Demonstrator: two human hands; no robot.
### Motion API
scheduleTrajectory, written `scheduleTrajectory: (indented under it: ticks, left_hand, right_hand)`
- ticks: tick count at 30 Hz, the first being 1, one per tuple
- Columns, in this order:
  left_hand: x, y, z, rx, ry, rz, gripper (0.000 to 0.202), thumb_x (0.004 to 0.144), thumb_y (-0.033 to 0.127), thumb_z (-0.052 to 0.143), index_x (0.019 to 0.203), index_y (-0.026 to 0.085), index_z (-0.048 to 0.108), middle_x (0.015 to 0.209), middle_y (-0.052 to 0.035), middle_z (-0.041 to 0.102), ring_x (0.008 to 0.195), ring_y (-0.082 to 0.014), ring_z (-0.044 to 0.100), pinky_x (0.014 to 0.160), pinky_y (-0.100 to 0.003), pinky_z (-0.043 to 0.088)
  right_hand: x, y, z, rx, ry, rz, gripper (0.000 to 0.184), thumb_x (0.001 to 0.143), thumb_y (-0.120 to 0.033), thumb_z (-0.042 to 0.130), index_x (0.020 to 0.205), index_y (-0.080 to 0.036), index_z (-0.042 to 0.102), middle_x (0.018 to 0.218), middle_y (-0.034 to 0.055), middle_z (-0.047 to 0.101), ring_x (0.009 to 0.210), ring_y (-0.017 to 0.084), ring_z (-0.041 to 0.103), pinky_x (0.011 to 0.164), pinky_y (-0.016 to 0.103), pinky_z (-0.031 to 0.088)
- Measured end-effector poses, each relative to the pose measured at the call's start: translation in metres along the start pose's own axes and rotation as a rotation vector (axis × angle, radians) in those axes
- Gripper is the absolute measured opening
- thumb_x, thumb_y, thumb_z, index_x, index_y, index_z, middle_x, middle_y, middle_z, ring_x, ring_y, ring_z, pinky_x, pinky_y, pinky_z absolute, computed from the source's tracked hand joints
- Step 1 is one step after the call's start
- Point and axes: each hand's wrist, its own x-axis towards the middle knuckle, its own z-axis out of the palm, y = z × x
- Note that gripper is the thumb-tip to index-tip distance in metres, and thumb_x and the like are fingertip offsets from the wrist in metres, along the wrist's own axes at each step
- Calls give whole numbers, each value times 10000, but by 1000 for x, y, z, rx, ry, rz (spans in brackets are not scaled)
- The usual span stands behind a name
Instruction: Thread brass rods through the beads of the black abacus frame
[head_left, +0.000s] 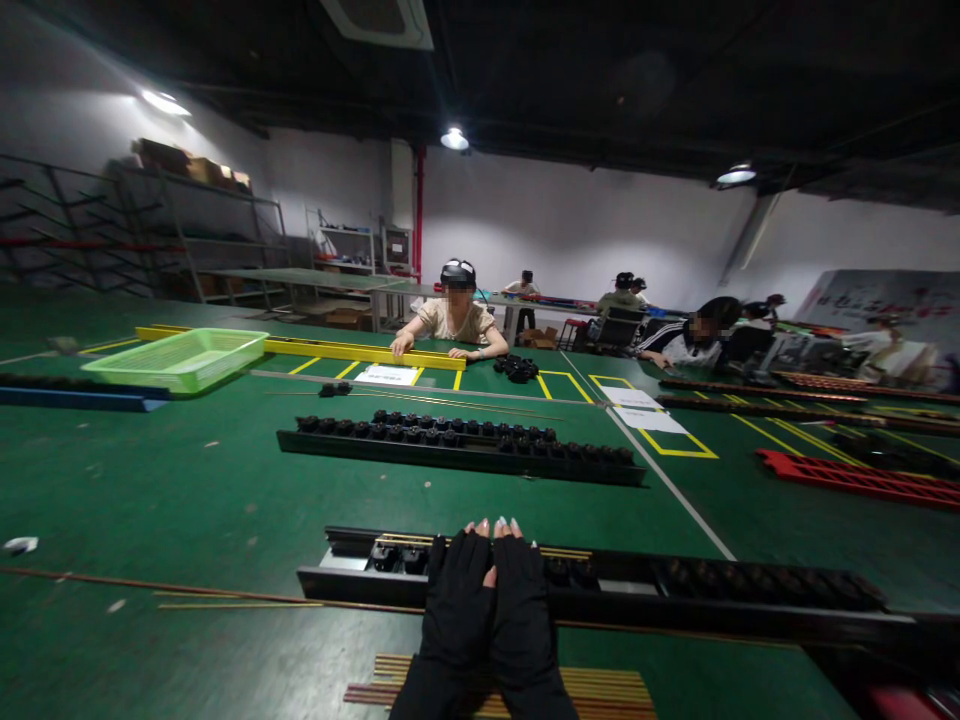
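Observation:
My left hand [459, 590] and my right hand [521, 590] wear black fingerless gloves and lie side by side, touching, fingers stretched flat. Both rest on a long black rail [675, 590] that holds black roller parts and thin brass rods along its top edge. Neither hand grips anything. Under my wrists, at the near table edge, lies a flat bundle of brass rods [600, 692].
A second black rail with rollers [457, 445] lies further out on the green table. A green plastic basket [180, 358], a yellow rail [330, 349], a red rail [862, 478] and loose thin rods [187, 590] are around. People sit at the far side.

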Motion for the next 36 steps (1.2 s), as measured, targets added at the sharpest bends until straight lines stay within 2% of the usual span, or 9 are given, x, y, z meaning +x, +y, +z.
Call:
scheduleTrajectory:
  ticks: [5, 7, 11, 14, 18, 23, 27, 31, 36]
  left_hand:
    - [1, 2, 1, 8, -7, -37, 537, 886, 144, 475, 1422, 182, 451, 1284, -84, 649, 1218, -225, 551, 1157, -430, 217]
    - [1, 3, 2, 7, -4, -52, 548, 882, 154, 488, 1427, 184, 443, 1289, -84, 646, 1220, -227, 550, 1156, -431, 221]
    - [1, 3, 2, 0, -9, -59, 547, 879, 154, 478, 1423, 205, 448, 1277, -81, 654, 1200, -227, 566, 1144, -436, 241]
    - [1, 4, 2, -13, 1, -77, 511, 886, 144, 457, 1396, 189, 474, 1280, -77, 653, 1202, -227, 564, 1127, -434, 260]
    - [2, 5, 1, -30, -13, -78, 490, 897, 149, 448, 1385, 174, 482, 1288, -79, 647, 1215, -223, 552, 1121, -438, 262]
    - [3, 7, -6, -31, -53, -73, 489, 891, 148, 466, 1378, 184, 490, 1329, -87, 617, 1263, -236, 514, 1117, -466, 268]
    - [3, 5, -9, -6, -57, -35, 484, 882, 140, 477, 1363, 195, 503, 1349, -82, 602, 1276, -236, 503, 1103, -464, 291]
    - [3, 1, -8, 13, -29, 7, 454, 886, 145, 470, 1332, 203, 531, 1327, -74, 619, 1248, -236, 524, 1103, -467, 277]
    - [3, 3, -6, 10, -8, -21, 465, 888, 138, 465, 1347, 194, 517, 1317, -73, 628, 1239, -224, 533, 1115, -454, 276]
  right_hand:
    - [-7, 11, 0, -30, -4, 8, 435, 923, -416, 578, 1311, -224, 533, 1427, 92, 475, 1262, 266, 489, 1065, 532, 403]
    - [-10, 14, 3, -37, -5, 5, 432, 923, -420, 577, 1305, -222, 537, 1421, 92, 483, 1258, 264, 493, 1064, 530, 404]
    - [-14, 19, 18, -43, 1, -9, 421, 924, -437, 572, 1279, -211, 555, 1371, 92, 531, 1208, 245, 537, 1034, 506, 438]
    - [-15, 26, 34, -46, 12, -29, 455, 927, -437, 543, 1325, -217, 547, 1371, 103, 554, 1248, 265, 519, 1081, 528, 377]
    - [-15, 36, 47, -49, 13, -44, 489, 930, -327, 416, 1399, -240, 523, 1373, 87, 589, 1324, 281, 471, 1125, 485, 317]
    - [-15, 44, 45, -87, 33, 17, 492, 956, -287, 333, 1401, -197, 522, 1400, 104, 564, 1361, 289, 430, 1140, 516, 248]
    - [-17, 44, 45, -160, 107, -14, 429, 972, -285, 352, 1287, -167, 620, 1338, 96, 617, 1282, 295, 506, 1141, 531, 189]
    - [-18, 43, 48, -181, 118, -39, 412, 971, -290, 367, 1260, -172, 635, 1316, 85, 635, 1263, 293, 524, 1130, 514, 206]
    - [-17, 41, 44, -188, 138, -37, 410, 964, -267, 375, 1276, -159, 618, 1305, 85, 643, 1266, 288, 520, 1114, 505, 233]
